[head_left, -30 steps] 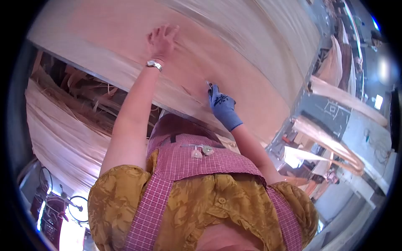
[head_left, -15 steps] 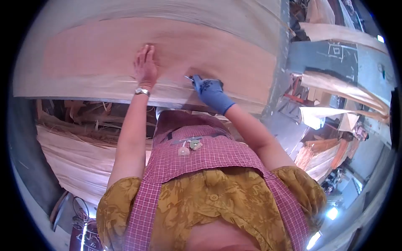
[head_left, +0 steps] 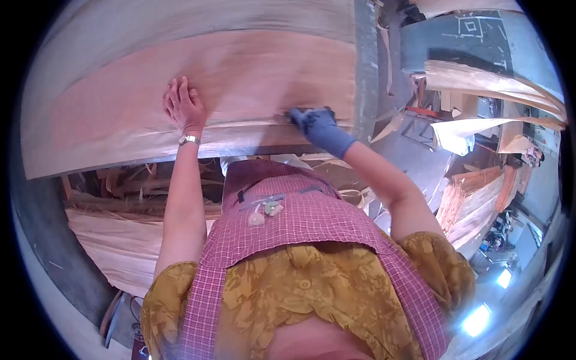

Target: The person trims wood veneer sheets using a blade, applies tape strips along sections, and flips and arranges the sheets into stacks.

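Observation:
A long pinkish-tan sheet of wood veneer (head_left: 252, 66) lies over paler veneer on the bench in front of me. My left hand (head_left: 184, 105), bare and with a watch at the wrist, rests palm down on the pinkish sheet, fingers stretched out. Farther right, near the sheet's front edge, my right hand (head_left: 321, 126) wears a blue glove with dark patches. Its fingers are closed round a small knife, whose thin tip showed earlier; now the tool is mostly hidden and blurred against the veneer.
Below the bench's front edge lie scraps and more veneer sheets (head_left: 114, 240). A grey strip (head_left: 366, 72) borders the bench's right end. Beyond it, long veneer sheets (head_left: 492, 87) hang over a stand, with stacked veneer (head_left: 474, 195) nearer me.
My view has shifted, so the bench's right end appears farther left. My left hand has slid left over the sheet. My right hand is now nearer the sheet's right end.

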A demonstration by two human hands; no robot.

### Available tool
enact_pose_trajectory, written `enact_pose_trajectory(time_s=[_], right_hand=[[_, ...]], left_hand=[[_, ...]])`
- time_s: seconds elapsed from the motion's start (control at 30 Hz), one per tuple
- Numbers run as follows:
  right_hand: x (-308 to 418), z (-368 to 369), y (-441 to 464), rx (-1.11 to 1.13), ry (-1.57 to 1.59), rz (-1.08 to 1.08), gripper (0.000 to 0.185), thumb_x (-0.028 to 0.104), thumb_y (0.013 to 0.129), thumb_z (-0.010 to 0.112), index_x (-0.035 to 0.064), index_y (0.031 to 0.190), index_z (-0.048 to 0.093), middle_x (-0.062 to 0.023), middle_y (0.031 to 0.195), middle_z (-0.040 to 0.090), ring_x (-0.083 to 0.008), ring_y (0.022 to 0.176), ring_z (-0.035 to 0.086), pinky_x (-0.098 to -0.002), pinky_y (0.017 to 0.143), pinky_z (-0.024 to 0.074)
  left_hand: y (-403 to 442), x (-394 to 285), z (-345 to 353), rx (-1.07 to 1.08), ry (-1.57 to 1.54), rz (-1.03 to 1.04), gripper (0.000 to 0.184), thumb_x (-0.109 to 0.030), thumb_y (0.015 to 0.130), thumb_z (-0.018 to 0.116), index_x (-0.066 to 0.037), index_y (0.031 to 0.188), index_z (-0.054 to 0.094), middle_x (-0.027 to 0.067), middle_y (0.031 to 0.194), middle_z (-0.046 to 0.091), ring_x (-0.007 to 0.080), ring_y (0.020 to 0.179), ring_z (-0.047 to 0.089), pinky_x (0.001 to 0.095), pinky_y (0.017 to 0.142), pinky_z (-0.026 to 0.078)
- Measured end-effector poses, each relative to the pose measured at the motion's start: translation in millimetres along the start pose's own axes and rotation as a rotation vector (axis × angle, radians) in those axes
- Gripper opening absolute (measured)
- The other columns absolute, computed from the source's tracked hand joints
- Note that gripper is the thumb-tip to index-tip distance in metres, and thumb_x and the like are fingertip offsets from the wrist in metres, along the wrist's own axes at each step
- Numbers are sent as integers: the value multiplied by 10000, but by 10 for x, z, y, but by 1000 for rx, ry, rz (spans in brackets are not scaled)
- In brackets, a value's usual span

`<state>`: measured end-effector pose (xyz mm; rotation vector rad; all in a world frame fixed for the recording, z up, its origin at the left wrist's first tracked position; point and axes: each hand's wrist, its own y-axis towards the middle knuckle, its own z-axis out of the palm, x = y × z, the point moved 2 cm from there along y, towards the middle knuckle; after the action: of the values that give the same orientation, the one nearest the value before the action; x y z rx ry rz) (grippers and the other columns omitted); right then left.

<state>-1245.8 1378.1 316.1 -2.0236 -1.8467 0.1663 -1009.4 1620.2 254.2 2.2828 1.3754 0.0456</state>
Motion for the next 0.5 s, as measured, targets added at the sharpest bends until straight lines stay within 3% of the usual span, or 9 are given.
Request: enact_pose_trajectory(time_s=[0.07,0.4,0.5], right_hand=[[-323,-22,-216,104,-29,71,156,213,909,458,147,1039,515,-108,751,660,-294,683,666,-465,595,498],[-1231,14,-785,154,-75,71,197,250,936,447,145,1094,501,-139,756,647,-330,659,640,-461,592,481],[-1561,29,-1159,24,-16,116,192,253,925,471,125,1035,562,-169,745,644,-355,663,632,-472,618,476]], left_hand=[[8,-2,30,-8,10,5,380,-308,896,503,-241,1269,526,33,1359,459,253,1270,381,479,1070,239],[17,-86,-6,-1,-11,-8,379,-286,893,508,-246,1270,526,41,1365,455,266,1281,374,489,1073,225],[19,-66,-11,8,5,-12,395,-283,882,520,-225,1273,525,47,1362,459,269,1291,366,494,1077,219]])
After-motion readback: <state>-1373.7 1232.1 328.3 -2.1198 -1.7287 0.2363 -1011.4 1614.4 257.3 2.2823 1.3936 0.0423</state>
